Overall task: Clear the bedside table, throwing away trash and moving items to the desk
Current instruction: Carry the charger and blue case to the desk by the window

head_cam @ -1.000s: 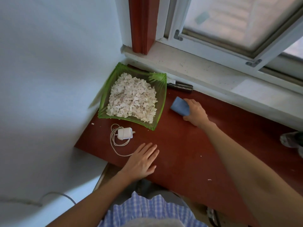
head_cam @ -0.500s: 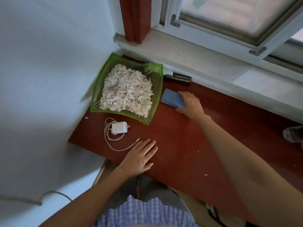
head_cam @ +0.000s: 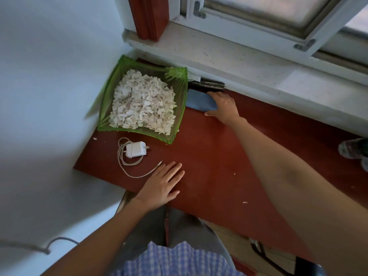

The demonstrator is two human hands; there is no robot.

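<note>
A red-brown desk (head_cam: 215, 160) runs under a window. My right hand (head_cam: 224, 107) holds a flat blue object (head_cam: 199, 100) down on the desk, right beside a green tray (head_cam: 180, 116) heaped with white paper scraps (head_cam: 142, 102). My left hand (head_cam: 162, 185) lies flat and open on the desk's near edge, fingers spread, holding nothing. A white charger (head_cam: 135, 149) with its coiled cable (head_cam: 127, 166) lies just left of that hand, in front of the tray.
A dark narrow object (head_cam: 207, 84) lies at the back edge against the stone windowsill (head_cam: 239, 60). Walls close in on the left. A clear bottle (head_cam: 353, 149) shows at the right edge. Small paper bits dot the desk.
My right hand has slid the blue object left and toward the back, from the open desk to the tray's right side. My left hand has stayed flat in place.
</note>
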